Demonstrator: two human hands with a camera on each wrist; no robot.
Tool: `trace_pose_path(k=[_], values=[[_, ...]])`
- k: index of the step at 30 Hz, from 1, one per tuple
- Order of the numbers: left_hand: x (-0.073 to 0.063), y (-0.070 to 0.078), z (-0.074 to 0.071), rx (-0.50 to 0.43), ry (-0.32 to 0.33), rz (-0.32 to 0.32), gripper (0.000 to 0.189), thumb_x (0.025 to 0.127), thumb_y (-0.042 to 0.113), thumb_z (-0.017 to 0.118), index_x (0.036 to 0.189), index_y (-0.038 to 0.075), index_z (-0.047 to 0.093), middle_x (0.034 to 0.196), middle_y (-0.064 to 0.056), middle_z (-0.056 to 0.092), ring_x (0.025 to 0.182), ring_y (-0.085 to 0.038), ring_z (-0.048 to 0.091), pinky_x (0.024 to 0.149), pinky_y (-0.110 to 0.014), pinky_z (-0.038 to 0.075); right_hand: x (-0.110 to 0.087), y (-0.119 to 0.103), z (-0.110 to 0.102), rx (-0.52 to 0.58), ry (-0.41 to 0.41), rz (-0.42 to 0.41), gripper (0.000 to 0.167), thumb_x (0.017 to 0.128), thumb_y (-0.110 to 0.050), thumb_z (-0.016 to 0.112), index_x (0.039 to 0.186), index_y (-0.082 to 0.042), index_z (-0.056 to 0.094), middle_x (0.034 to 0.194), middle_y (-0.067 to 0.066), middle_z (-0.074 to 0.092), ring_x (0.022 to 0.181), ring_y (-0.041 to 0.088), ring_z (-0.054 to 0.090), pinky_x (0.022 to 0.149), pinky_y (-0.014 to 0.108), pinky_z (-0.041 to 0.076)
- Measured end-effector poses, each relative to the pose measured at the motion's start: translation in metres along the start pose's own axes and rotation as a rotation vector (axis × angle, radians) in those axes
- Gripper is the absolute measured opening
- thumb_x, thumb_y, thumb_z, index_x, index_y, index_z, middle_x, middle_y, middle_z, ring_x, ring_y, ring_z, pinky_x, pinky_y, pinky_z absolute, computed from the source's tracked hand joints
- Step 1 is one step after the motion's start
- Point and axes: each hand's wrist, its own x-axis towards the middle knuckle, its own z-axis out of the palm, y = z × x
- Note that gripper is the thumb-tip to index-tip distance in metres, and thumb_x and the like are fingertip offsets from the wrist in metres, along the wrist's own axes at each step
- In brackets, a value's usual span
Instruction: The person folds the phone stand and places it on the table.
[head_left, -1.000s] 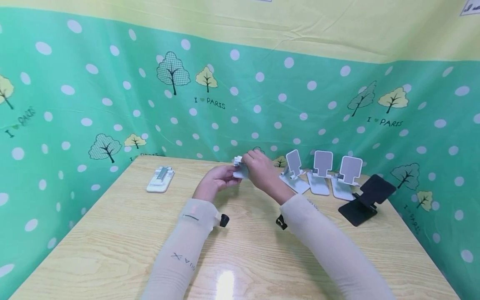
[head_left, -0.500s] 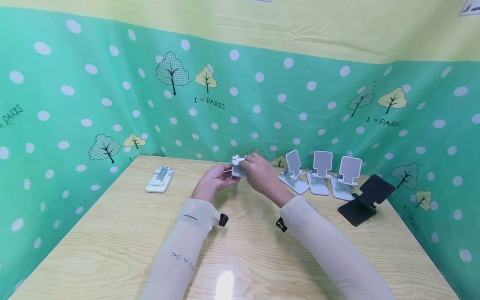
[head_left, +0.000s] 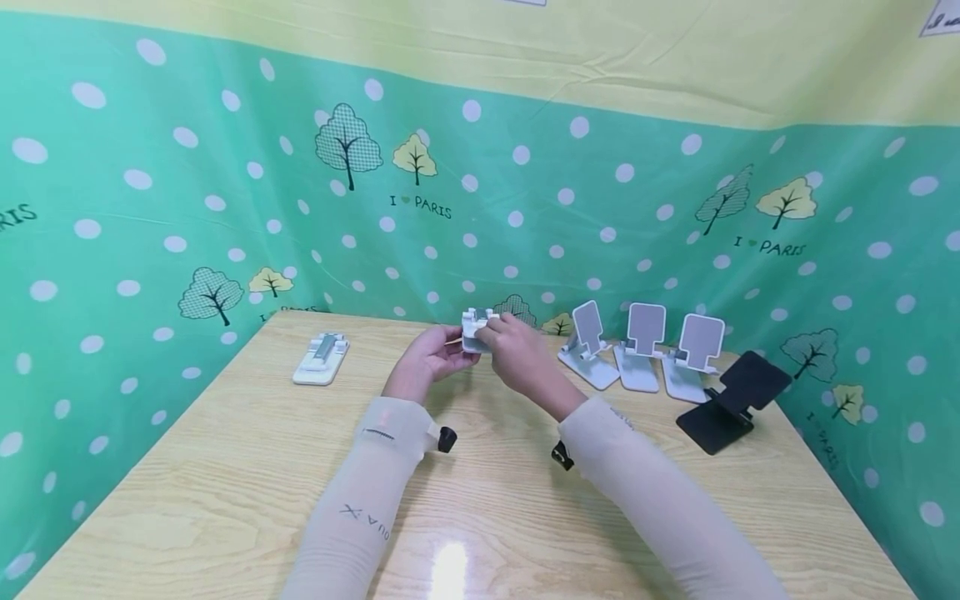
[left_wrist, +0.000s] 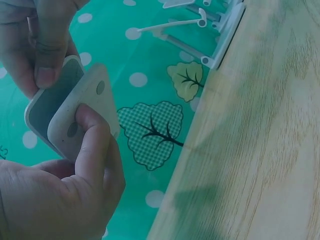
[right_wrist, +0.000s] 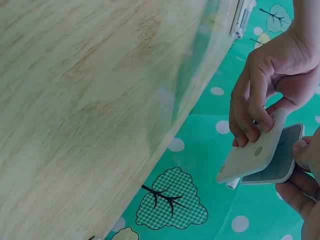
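A white phone stand with a grey-padded plate is held up between both hands above the far part of the table. My left hand grips its base, thumb and fingers on either side, as the left wrist view shows. With thumb and fingers, my right hand pinches the edge of the padded plate. Plate and base lie face to face with a narrow wedge-shaped gap between them. The hinge end points away from me; the right hand covers part of the stand in the head view.
A folded white phone stand lies at the far left of the table. To the right stand three unfolded white phone stands in a row and an unfolded black one. A green patterned curtain hangs behind.
My right hand has shifted slightly left and tipped the padded plate nearer the base; more of the hinge end shows. My left hand keeps its grip, almost still.
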Motion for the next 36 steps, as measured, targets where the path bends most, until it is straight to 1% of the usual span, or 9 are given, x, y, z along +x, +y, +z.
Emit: trace_pose_path(k=[5,8,11,16,24,29,36], values=[[0.002,0.000,0.000,0.025,0.010,0.018,0.037,0.109,0.017,0.046,0.144,0.002,0.049,0.138,-0.022,0.057,0.121,-0.031,0.060,0.103,-0.041,0.053,-0.002,0.000,0.004,0.001,0.022,-0.007,0.033,0.077,0.012,0.069,0.102,-0.008,0.077,0.094,0.004,0.073,0.079,0.019,0.056,0.065,0.025,0.049],[0.003,0.000,0.000,0.049,0.007,0.032,0.038,0.109,0.021,0.047,0.143,0.004,0.052,0.138,-0.022,0.058,0.122,-0.031,0.060,0.105,-0.042,0.052,-0.004,0.000,0.006,-0.012,0.032,-0.016,0.033,0.077,0.012,0.069,0.101,-0.009,0.077,0.092,0.004,0.073,0.078,0.018,0.056,0.063,0.024,0.048],[0.003,0.000,-0.001,0.070,0.003,0.037,0.039,0.109,0.022,0.048,0.143,0.004,0.053,0.136,-0.021,0.059,0.120,-0.031,0.061,0.100,-0.041,0.054,-0.004,-0.001,0.008,-0.024,0.036,-0.022,0.033,0.077,0.012,0.069,0.101,-0.009,0.078,0.092,0.004,0.073,0.078,0.019,0.056,0.062,0.024,0.048],[0.002,0.000,-0.002,0.101,0.000,0.035,0.041,0.108,0.022,0.051,0.144,0.003,0.051,0.130,-0.019,0.060,0.112,-0.029,0.063,0.091,-0.039,0.059,-0.005,-0.002,0.008,-0.032,0.022,-0.036,0.034,0.077,0.012,0.068,0.102,-0.009,0.078,0.095,0.004,0.074,0.080,0.019,0.058,0.064,0.024,0.050],[0.002,0.000,-0.001,0.121,-0.001,0.034,0.045,0.105,0.020,0.056,0.146,0.002,0.049,0.125,-0.018,0.061,0.105,-0.028,0.066,0.089,-0.038,0.060,-0.006,-0.003,0.011,-0.036,0.028,-0.042,0.033,0.077,0.012,0.068,0.101,-0.008,0.077,0.095,0.005,0.074,0.081,0.019,0.059,0.065,0.025,0.052],[0.002,0.000,-0.001,0.124,0.003,0.035,0.042,0.105,0.017,0.057,0.144,0.001,0.050,0.121,-0.018,0.063,0.100,-0.027,0.067,0.087,-0.039,0.061,-0.008,-0.005,0.013,-0.038,0.022,-0.044,0.032,0.078,0.012,0.069,0.103,-0.007,0.077,0.094,0.006,0.073,0.081,0.019,0.059,0.068,0.025,0.052],[0.002,0.000,0.000,0.111,0.019,0.031,0.040,0.105,0.014,0.056,0.142,0.000,0.050,0.115,-0.018,0.065,0.092,-0.027,0.068,0.082,-0.039,0.062,-0.009,-0.006,0.014,-0.047,0.005,-0.051,0.034,0.076,0.014,0.068,0.103,-0.006,0.076,0.094,0.006,0.073,0.080,0.019,0.056,0.068,0.025,0.050]])
